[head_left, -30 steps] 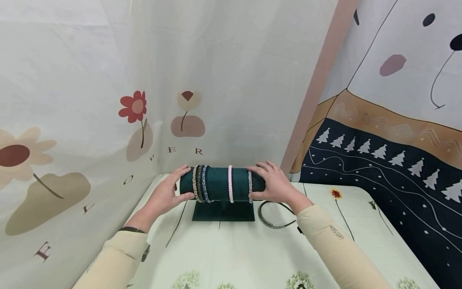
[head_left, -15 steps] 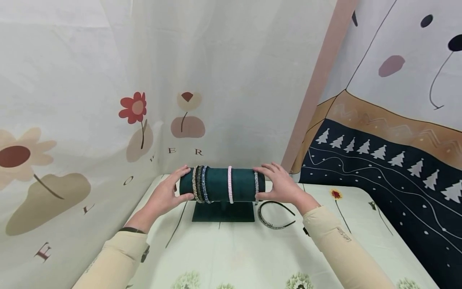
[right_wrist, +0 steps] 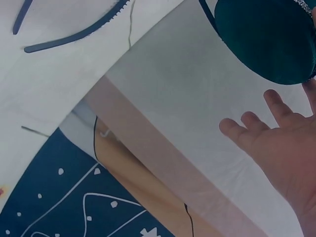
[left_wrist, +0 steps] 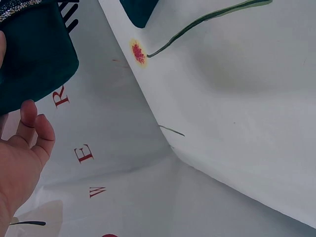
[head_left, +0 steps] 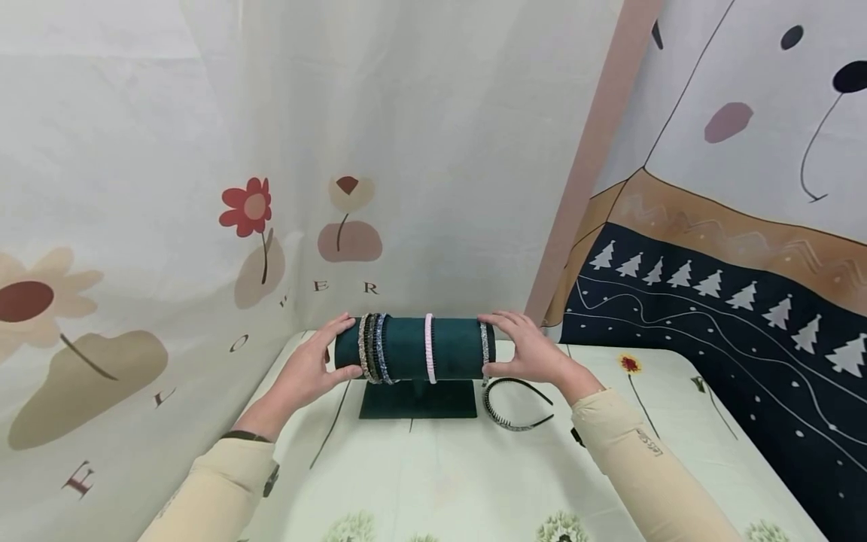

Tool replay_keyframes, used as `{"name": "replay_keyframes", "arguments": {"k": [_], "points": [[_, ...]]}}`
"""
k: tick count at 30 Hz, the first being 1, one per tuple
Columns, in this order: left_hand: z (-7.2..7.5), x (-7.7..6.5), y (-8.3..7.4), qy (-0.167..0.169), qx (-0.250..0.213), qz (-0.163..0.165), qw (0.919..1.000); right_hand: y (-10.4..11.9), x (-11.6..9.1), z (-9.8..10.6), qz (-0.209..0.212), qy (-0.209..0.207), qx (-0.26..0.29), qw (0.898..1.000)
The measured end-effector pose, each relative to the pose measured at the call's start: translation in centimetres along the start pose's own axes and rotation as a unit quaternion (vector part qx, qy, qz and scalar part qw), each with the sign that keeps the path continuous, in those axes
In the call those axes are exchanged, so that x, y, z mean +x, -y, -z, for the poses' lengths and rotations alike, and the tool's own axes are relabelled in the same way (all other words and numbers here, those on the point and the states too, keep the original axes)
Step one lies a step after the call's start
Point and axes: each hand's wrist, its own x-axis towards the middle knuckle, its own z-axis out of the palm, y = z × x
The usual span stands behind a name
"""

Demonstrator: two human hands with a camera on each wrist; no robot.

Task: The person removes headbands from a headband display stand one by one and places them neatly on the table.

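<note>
Head view gives me the clearest look from my station: the roll (head_left: 409, 348) lies level between the two sets of fingers, bands already around it, so I judge most of the work done. My left hand (head_left: 309, 370) has its fingers gripping the roll's near-side end, thumb in front and fingertips on top. My right hand (head_left: 535, 350) pinches the silver band (head_left: 485, 345) between thumb and fingers at the other end; seating it squarely seems the step in hand. Perhaps left to do is the loose band (head_left: 492, 416), on the desk (head_left: 433, 467) below the right fingers

Counting, I get one roll on one base (head_left: 418, 400), and six bands: just beside the left thumb, a gold band (head_left: 364, 348), a dark band (head_left: 372, 348) and a blue band (head_left: 381, 348); between the hands, one pink band (head_left: 430, 348); one silver in the right fingers; one loose
</note>
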Motion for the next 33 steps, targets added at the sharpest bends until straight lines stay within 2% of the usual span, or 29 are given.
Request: {"name": "replay_keyframes", "arguments": {"k": [8,15,23,29,33], "points": [[-0.1,-0.2,0.3,-0.005,-0.006,0.002,1.0000,-0.9,0.8,-0.3,-0.010,0.043,0.077,0.996],[-0.1,-0.1,0.2,-0.008,-0.001,-0.002,1.0000,-1.8,1.7,-0.1,-0.050,0.096,0.190,0.976],[0.0,0.0,0.2,-0.007,-0.002,0.001,1.0000,-2.4,2.5,-0.2,-0.040,0.122,0.217,0.968],[0.0,-0.1,0.0,-0.004,-0.004,0.001,1.0000,-2.4,2.9,-0.5,-0.052,0.141,0.225,0.963],[0.0,0.0,0.0,-0.003,-0.004,0.001,1.0000,-2.3,2.9,-0.5,-0.058,0.140,0.230,0.961]]}}
